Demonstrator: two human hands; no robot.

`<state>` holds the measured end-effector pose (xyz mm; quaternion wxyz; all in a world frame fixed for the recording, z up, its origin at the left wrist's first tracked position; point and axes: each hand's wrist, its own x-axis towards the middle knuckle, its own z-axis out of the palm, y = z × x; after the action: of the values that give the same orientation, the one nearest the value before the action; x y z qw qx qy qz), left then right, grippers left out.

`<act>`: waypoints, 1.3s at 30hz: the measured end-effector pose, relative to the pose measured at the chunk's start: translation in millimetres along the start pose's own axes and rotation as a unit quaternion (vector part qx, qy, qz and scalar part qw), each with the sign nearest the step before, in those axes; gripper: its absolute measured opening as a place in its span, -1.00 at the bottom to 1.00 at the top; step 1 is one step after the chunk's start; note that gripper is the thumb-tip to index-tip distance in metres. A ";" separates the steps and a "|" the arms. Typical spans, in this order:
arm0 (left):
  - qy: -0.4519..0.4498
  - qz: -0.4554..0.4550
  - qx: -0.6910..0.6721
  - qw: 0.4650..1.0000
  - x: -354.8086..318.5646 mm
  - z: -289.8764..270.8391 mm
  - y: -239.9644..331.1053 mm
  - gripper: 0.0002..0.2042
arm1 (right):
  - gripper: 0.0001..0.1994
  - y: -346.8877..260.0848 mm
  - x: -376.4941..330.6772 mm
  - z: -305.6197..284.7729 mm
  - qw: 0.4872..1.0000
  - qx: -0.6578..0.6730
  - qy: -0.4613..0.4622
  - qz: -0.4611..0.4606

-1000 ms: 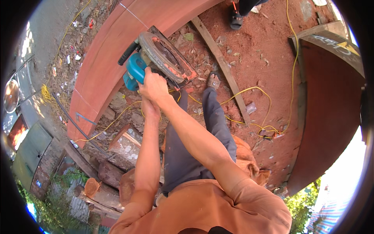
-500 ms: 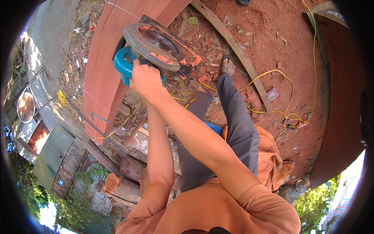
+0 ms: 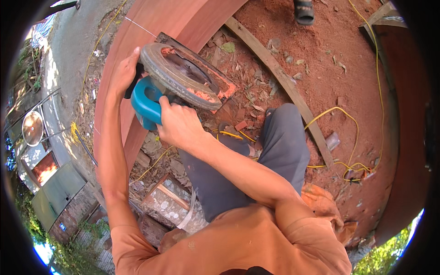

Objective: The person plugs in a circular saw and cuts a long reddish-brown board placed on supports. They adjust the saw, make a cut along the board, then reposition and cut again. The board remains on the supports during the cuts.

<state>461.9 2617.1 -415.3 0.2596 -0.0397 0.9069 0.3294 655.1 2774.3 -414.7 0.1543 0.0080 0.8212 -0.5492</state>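
A circular saw with a teal body and a dusty grey blade guard rests on the edge of a wide reddish-brown board. My right hand is wrapped around the saw's teal rear handle. My left hand grips the saw's black front handle, over the board. A thin pale line is marked across the board just beyond the saw. A yellow cable runs from under the saw across the red earth to the right.
A long wooden batten lies diagonally on the red ground among wood scraps. Another person's sandalled foot stands at the top. A dark curved board rises on the right. Rubble and a speckled block lie near my knees.
My left hand has come up from beside my body and taken the saw's front handle. The saw sits lower and larger in view, set against the board's edge.
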 end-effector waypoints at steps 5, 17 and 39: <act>0.083 -0.029 0.065 0.994 6.0 26.6 -3.1 -0.32 | -0.47 43.1 -14.3 11.5 0.995 0.015 0.029 -0.098; 0.179 0.083 0.135 0.971 -20.2 89.1 -16.2 -0.31 | -0.41 184.3 -7.0 61.5 0.970 0.064 0.105 -0.209; 0.214 0.166 -0.042 0.962 -104.4 151.5 -41.5 -0.41 | -0.51 226.4 -61.2 20.5 0.942 -0.097 0.099 -0.304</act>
<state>629.3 2668.0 -485.5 -0.0003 0.0310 0.9206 0.3892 759.8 2855.2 -609.5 -0.1026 -0.2029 0.8450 -0.4841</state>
